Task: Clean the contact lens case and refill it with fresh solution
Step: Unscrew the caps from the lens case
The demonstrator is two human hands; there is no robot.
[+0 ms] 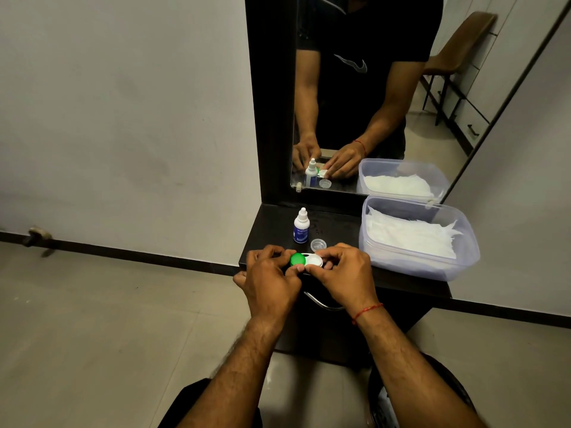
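Two big things frame all this: the tall mirror (370, 103) on the wall and the narrow dark bench (278, 230) under it. Next down in size is a clear plastic tub (401, 262) of white tissues (411, 233) hogging the right end of the bench, so the working room is pretty cramped.

Then the hands. The left hand (268, 273) has its fingers curled round the green end of the lens case and the right hand (343, 270) pinches the white end. Both grip it right at the front edge of the bench, close to the drop to the floor. The solution bottle (301, 227) stands upright just behind them, nearer the mirror, nozzle bare as far as I can tell.

The lens case (306, 260) itself is a tiny hard plastic thing, light as anything, and I'd guess slick once wet, so holding the body at both ends like this seems right. The green lid (297, 258) and white lid (314, 261) are the bits to twist, by their rims. Both lids look to be on, though fingers cover the edges so I can't swear to it.

Smallest of all, a little clear cap (319, 244) sits between the bottle and the right hand, just beside the knuckles. Easy to knock off, I reckon, and the bottle could tip if a hand reaches carelessly for the tissues.
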